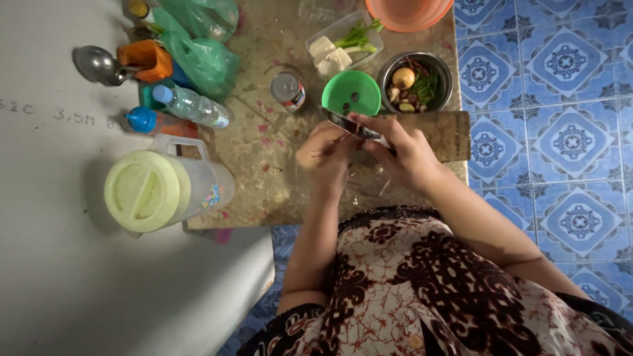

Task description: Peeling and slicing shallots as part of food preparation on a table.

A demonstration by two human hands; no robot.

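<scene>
- The knife (353,125) is gripped in the right hand (403,153), blade pointing left toward the left hand (324,155); the blade sits just above the near edge of the green bowl (351,92), likely so trimmings drop close to it.
- The left hand is curled around a small item at the blade tip; the item is too small to identify, and it is held between both hands above the worn table (264,165).
- Both forearms angle inward from the body, wrists bent, fingers meeting over the wooden cutting board (448,135).
- The metal bowl (415,82) with an onion and greens stands just right of the green bowl, within reach.
- A tin can (288,90) stands left of the green bowl.
- A lidded plastic jug (161,188) stands at the table's left edge, well apart from the hands.
</scene>
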